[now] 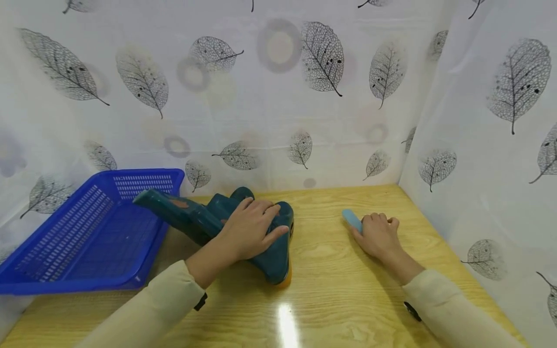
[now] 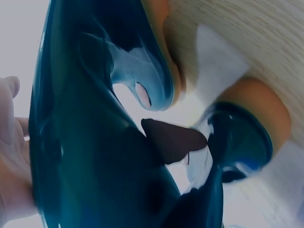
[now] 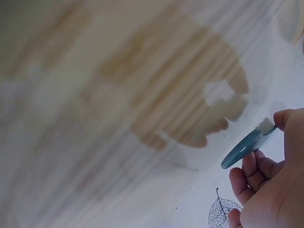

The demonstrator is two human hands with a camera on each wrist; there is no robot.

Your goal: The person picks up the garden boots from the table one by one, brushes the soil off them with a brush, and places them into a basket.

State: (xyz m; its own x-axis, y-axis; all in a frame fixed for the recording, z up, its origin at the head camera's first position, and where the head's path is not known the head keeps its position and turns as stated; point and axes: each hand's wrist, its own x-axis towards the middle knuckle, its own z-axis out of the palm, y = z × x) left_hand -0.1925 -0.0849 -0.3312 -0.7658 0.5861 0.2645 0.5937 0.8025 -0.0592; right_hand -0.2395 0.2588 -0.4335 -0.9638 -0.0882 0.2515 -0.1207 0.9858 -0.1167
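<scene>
The left hand is lying spread across the boots, which are resting on the bench beside the basket; the right hand is pinching a brush well to their right.

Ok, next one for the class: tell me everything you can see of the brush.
The brush has a pale blue, smooth back that looks like plastic, with a rounded end. In the right wrist view, white bristles show on one side of it. The right hand holds it and hides much of it; the rounded end sticks out, pointing forward and to the left. It is at the right part of the wooden table; whether it touches the wood, I can't tell.
</scene>
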